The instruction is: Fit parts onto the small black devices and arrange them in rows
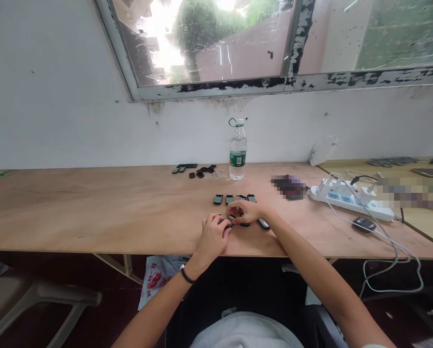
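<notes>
Left hand (213,235): fingers curled on small device (230,221), near edge of table (129,208). Right hand (247,211): thumb and fingertips narrow, at same unit; grip unclear. Device row (229,198) just beyond, bottle (237,157) far.

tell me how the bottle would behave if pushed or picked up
Standing tall and narrow, the bottle may tip if pushed near the top. Its clear, plastic-looking walls would probably flex a little when squeezed. Fill level is unclear.

Single head-worn view looks forward and down across the table (93,208)
</notes>
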`<action>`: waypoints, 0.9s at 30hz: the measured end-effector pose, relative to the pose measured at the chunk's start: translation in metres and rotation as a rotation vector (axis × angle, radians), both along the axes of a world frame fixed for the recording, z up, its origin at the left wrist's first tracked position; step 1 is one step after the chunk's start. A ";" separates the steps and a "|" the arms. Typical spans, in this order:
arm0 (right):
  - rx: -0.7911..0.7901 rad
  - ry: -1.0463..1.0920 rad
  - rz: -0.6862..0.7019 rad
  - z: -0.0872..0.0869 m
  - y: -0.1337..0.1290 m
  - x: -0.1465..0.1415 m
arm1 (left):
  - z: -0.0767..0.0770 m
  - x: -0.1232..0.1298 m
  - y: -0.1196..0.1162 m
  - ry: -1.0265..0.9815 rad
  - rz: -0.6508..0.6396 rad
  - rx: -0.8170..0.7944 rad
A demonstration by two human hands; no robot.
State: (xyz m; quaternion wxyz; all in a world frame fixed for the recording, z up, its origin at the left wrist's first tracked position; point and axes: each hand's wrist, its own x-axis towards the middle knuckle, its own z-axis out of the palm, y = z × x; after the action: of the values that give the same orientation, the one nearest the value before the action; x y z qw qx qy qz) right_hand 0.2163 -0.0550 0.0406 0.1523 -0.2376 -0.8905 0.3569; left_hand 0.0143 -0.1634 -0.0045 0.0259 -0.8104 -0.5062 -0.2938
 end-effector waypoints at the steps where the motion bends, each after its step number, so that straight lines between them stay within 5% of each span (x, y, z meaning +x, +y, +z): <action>1: -0.003 0.001 0.004 0.001 -0.001 0.000 | -0.001 0.000 0.001 -0.009 -0.004 0.003; 15: 0.025 0.063 -0.001 -0.002 0.005 -0.003 | 0.000 -0.001 0.001 -0.006 -0.015 0.029; 22: 0.116 0.061 -0.229 -0.009 0.010 -0.004 | 0.000 0.000 0.001 0.001 -0.019 0.020; 27: 0.155 -0.009 -0.208 -0.015 0.013 -0.006 | 0.001 0.000 0.000 0.002 -0.014 0.001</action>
State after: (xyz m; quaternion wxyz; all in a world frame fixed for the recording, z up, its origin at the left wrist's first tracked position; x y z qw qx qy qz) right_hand 0.2101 -0.0415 0.0260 0.2023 -0.3177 -0.8867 0.2680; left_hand 0.0139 -0.1636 -0.0032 0.0248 -0.8142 -0.5006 -0.2932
